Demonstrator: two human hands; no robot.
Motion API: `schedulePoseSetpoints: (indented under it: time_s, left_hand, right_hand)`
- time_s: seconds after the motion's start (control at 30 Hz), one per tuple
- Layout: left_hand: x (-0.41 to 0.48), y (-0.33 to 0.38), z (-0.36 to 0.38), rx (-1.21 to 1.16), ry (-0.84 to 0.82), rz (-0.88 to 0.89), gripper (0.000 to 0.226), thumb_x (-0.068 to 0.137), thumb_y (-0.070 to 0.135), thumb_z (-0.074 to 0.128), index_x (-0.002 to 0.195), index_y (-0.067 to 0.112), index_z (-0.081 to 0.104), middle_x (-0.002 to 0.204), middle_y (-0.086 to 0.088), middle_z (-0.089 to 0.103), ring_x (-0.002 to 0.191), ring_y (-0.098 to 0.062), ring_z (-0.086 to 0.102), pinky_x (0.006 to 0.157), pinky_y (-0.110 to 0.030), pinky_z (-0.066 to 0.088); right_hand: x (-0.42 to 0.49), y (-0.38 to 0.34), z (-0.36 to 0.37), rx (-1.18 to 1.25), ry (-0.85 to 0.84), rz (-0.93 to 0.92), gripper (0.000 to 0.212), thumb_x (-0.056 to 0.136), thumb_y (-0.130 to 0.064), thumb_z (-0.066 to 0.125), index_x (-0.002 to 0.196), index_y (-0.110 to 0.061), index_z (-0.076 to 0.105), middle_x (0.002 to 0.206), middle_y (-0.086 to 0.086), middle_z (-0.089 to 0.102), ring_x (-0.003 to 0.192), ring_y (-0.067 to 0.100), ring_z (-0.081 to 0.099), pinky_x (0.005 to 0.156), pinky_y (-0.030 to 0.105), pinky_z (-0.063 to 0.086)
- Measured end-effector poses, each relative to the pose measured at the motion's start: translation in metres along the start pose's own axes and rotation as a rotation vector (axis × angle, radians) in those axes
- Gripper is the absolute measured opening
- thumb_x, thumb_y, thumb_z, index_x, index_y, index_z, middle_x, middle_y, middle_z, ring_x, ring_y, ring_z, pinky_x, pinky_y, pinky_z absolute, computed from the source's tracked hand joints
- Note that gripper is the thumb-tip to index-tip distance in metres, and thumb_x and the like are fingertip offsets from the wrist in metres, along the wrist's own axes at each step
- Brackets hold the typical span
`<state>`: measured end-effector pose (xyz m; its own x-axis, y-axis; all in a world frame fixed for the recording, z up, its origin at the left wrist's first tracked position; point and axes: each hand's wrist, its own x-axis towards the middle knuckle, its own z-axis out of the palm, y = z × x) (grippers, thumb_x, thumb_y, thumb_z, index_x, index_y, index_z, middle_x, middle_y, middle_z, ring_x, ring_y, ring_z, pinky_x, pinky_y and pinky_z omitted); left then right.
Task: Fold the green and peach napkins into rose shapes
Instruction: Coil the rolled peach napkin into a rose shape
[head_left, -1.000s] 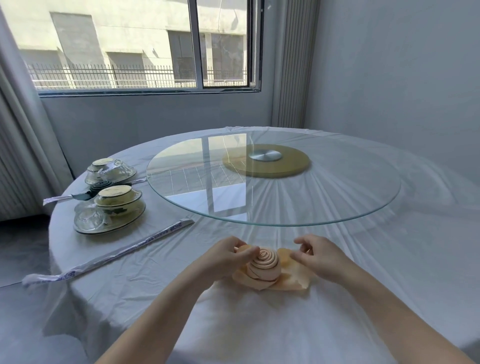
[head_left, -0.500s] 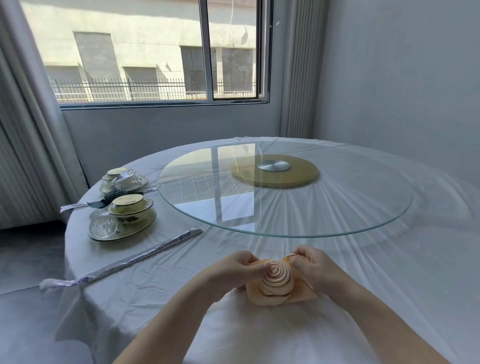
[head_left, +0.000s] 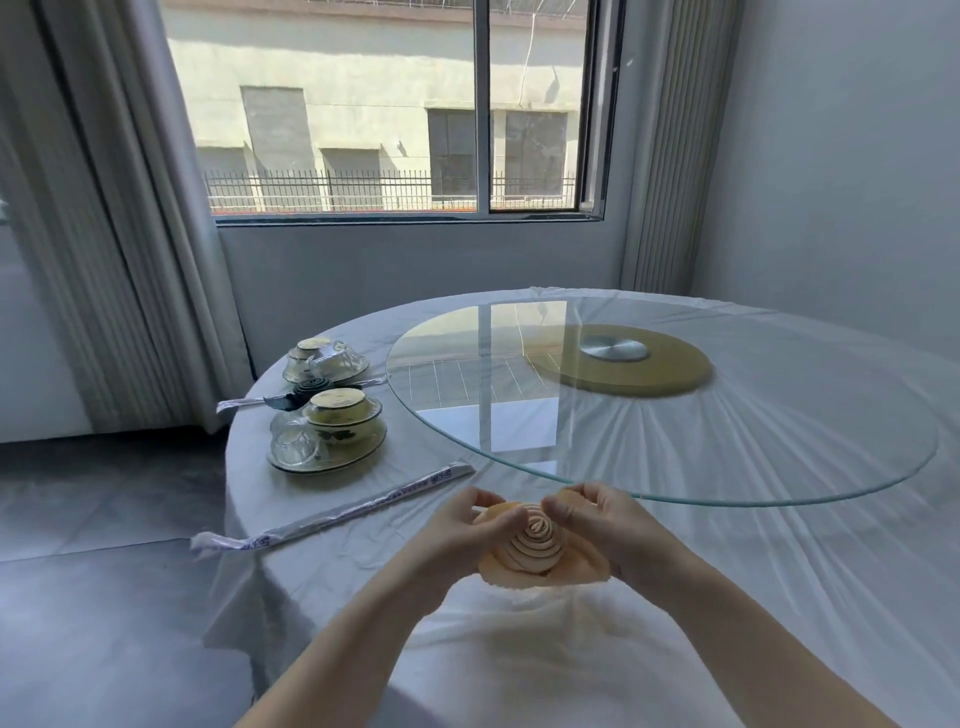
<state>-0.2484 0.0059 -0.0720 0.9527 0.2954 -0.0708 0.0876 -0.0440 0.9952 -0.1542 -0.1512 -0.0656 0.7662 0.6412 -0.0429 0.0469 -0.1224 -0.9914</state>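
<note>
**Both hands close on the peach rose**

The left hand (head_left: 457, 535) and right hand (head_left: 608, 525) have moved in from either side and now pinch the peach napkin (head_left: 530, 548), a coiled rose at the table's (head_left: 727, 597) near edge. The coil looks finished; probably only the outer petals still need shaping.

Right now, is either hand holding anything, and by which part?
Yes. Both hold the peach napkin rose: the left hand grips its left outer petal edge, the right hand its right outer edge.
</note>
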Motion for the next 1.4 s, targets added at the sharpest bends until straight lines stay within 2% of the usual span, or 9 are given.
schedulePoseSetpoints:
  time_s: [0.17, 0.37, 0.5, 0.6, 0.7, 0.77, 0.93, 1.2, 1.4]
  left_hand:
    - [-0.009, -0.009, -0.045, -0.002, 0.177, 0.022, 0.065, 0.054, 0.051, 0.075, 0.100, 0.008, 0.058, 0.094, -0.017, 0.067, 0.081, -0.021, 0.063, 0.070, -0.037, 0.049]
    - [-0.008, -0.025, -0.090, -0.068, 0.281, -0.038, 0.039, 0.089, 0.033, 0.060, 0.102, -0.004, 0.061, 0.090, -0.021, 0.065, 0.080, -0.027, 0.063, 0.067, -0.036, 0.053]
    - [-0.004, -0.032, -0.114, 0.025, 0.440, -0.035, 0.034, 0.098, 0.021, 0.048, 0.092, -0.009, 0.063, 0.075, -0.016, 0.058, 0.067, -0.023, 0.057, 0.060, -0.040, 0.056]
    - [-0.003, -0.042, -0.131, 0.397, 0.577, 0.015, 0.033, 0.094, 0.021, 0.054, 0.064, 0.006, 0.059, 0.055, -0.003, 0.052, 0.053, -0.018, 0.050, 0.055, -0.034, 0.045]
    - [-0.008, -0.044, -0.134, 0.657, 0.663, 0.050, 0.013, 0.091, 0.017, 0.054, 0.089, 0.014, 0.067, 0.084, 0.003, 0.064, 0.087, -0.020, 0.061, 0.074, -0.028, 0.041]
    - [-0.010, -0.043, -0.128, 0.721, 0.719, 0.223, 0.027, 0.089, 0.027, 0.053, 0.111, 0.016, 0.063, 0.109, 0.003, 0.063, 0.107, -0.020, 0.055, 0.089, -0.031, 0.041]
    - [-0.003, -0.037, -0.103, 0.862, 0.454, 0.342, 0.070, 0.065, 0.063, 0.044, 0.121, 0.024, 0.060, 0.120, 0.007, 0.061, 0.115, -0.014, 0.052, 0.097, -0.032, 0.040]
    - [0.004, -0.037, -0.100, 0.868, 0.482, 0.258, 0.057, 0.070, 0.055, 0.065, 0.122, 0.036, 0.054, 0.115, 0.017, 0.062, 0.112, -0.005, 0.051, 0.096, -0.024, 0.028]
    - [0.005, -0.039, -0.100, 0.833, 0.526, 0.238, 0.040, 0.074, 0.050, 0.069, 0.111, 0.040, 0.057, 0.094, 0.018, 0.065, 0.100, -0.004, 0.057, 0.095, -0.028, 0.036]
  right_hand:
    - [0.023, -0.011, 0.047, 0.067, -0.173, -0.052, 0.036, 0.064, -0.027, 0.083, 0.081, 0.000, 0.066, 0.081, 0.014, 0.065, 0.079, 0.023, 0.063, 0.076, 0.037, 0.050]
    - [0.058, -0.005, 0.094, 0.170, -0.238, -0.032, 0.020, 0.074, -0.015, 0.072, 0.089, -0.003, 0.073, 0.083, 0.013, 0.069, 0.075, 0.019, 0.067, 0.060, 0.025, 0.054]
    - [0.084, -0.003, 0.110, 0.130, -0.224, -0.029, 0.052, 0.060, -0.028, 0.086, 0.091, 0.010, 0.067, 0.086, 0.020, 0.064, 0.079, 0.025, 0.061, 0.069, 0.034, 0.048]
    - [0.096, 0.001, 0.116, 0.067, -0.214, -0.044, 0.060, 0.056, -0.032, 0.081, 0.087, 0.016, 0.061, 0.078, 0.015, 0.059, 0.072, 0.020, 0.056, 0.065, 0.029, 0.044]
    - [0.104, 0.004, 0.120, 0.004, -0.200, -0.073, 0.055, 0.059, -0.029, 0.080, 0.084, 0.016, 0.061, 0.076, 0.013, 0.059, 0.070, 0.016, 0.055, 0.063, 0.027, 0.041]
    - [0.107, 0.004, 0.120, -0.025, -0.216, -0.062, 0.043, 0.062, -0.027, 0.082, 0.080, 0.010, 0.066, 0.076, 0.012, 0.062, 0.072, 0.017, 0.057, 0.068, 0.031, 0.042]
    - [0.109, 0.004, 0.115, -0.053, -0.225, 0.025, 0.052, 0.054, -0.038, 0.083, 0.083, 0.003, 0.068, 0.079, 0.015, 0.067, 0.073, 0.021, 0.062, 0.069, 0.035, 0.046]
    - [0.119, 0.002, 0.110, -0.584, 0.161, -0.192, 0.024, 0.083, -0.035, 0.067, 0.069, -0.016, 0.060, 0.060, -0.008, 0.055, 0.063, 0.012, 0.052, 0.058, 0.026, 0.036]
    - [0.123, 0.012, 0.095, -0.718, 0.223, -0.194, 0.030, 0.086, -0.030, 0.063, 0.059, -0.022, 0.051, 0.061, -0.008, 0.054, 0.072, 0.019, 0.055, 0.063, 0.027, 0.034]
